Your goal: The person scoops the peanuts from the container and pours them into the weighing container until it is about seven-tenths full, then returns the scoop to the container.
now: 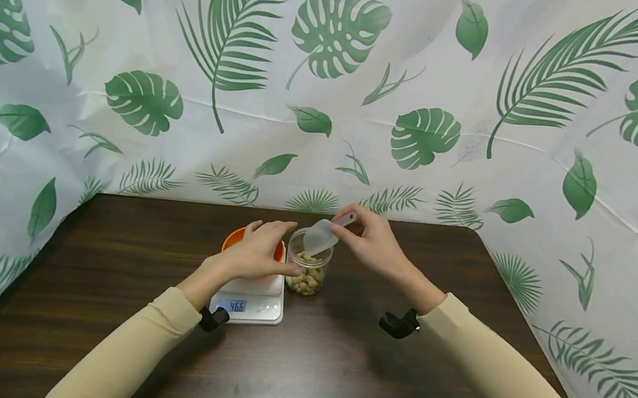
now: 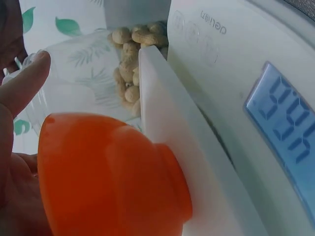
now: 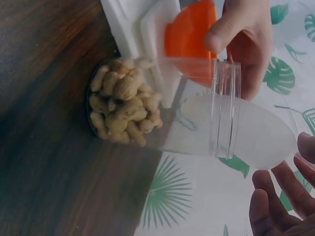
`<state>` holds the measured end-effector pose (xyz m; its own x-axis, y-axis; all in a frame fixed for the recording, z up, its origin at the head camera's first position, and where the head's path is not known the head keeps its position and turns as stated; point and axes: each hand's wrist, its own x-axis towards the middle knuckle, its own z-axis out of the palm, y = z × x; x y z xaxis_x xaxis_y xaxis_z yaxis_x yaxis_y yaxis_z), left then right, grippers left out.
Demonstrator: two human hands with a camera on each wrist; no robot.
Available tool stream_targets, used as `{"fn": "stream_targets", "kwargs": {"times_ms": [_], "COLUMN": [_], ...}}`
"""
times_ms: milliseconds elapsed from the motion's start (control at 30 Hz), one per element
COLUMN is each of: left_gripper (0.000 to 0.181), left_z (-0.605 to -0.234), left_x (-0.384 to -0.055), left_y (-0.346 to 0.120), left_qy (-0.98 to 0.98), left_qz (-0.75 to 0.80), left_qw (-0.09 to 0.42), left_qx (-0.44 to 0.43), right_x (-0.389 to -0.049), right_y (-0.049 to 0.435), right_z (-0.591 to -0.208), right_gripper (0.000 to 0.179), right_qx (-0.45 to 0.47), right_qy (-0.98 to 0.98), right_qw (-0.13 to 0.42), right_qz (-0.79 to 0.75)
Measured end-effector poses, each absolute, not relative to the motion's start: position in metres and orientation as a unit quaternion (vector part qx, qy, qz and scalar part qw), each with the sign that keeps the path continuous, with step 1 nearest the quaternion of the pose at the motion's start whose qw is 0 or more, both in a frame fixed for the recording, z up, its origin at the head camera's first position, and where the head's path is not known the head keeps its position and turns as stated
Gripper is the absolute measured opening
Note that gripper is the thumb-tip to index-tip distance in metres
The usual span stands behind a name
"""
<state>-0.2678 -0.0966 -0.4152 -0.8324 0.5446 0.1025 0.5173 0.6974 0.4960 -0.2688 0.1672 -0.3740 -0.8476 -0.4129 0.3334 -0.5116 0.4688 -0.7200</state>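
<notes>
My right hand (image 1: 375,240) pinches the handle of a translucent white scoop (image 1: 320,238), its blade tilted down into the mouth of a clear jar (image 3: 225,123). Peanuts in their shells (image 3: 125,105) fill the lower part of that jar. Over an orange bowl (image 2: 106,172) hovers my left hand (image 1: 253,251), thumb and fingers stretched toward the jar's rim. The bowl stands on the white platform of a kitchen scale (image 1: 266,312); its inside is mostly hidden under the hand.
The scale's lit display (image 1: 231,306) faces me, just left of the jar. All this stands near the back of a dark wooden table (image 1: 298,369). A leaf-printed white sheet (image 1: 356,137) hangs right behind and at both sides.
</notes>
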Motion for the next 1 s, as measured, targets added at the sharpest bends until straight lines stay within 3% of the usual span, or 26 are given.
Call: {"fn": "stream_targets", "kwargs": {"times_ms": [600, 1000], "left_gripper": [0.087, 0.087], "left_z": [-0.417, -0.415], "left_x": [-0.271, -0.272], "left_y": [-0.088, -0.087], "left_qy": [0.914, 0.918], "left_qz": [0.273, 0.265], "left_qw": [0.019, 0.035], "left_qx": [0.298, 0.294], "right_x": [-0.273, -0.277], "right_y": [0.151, 0.142], "right_z": [-0.378, -0.391], "right_gripper": [0.016, 0.017], "right_qx": [0.389, 0.4], "right_qy": [-0.874, -0.881], "right_qw": [0.105, 0.069], "right_qz": [0.273, 0.241]}}
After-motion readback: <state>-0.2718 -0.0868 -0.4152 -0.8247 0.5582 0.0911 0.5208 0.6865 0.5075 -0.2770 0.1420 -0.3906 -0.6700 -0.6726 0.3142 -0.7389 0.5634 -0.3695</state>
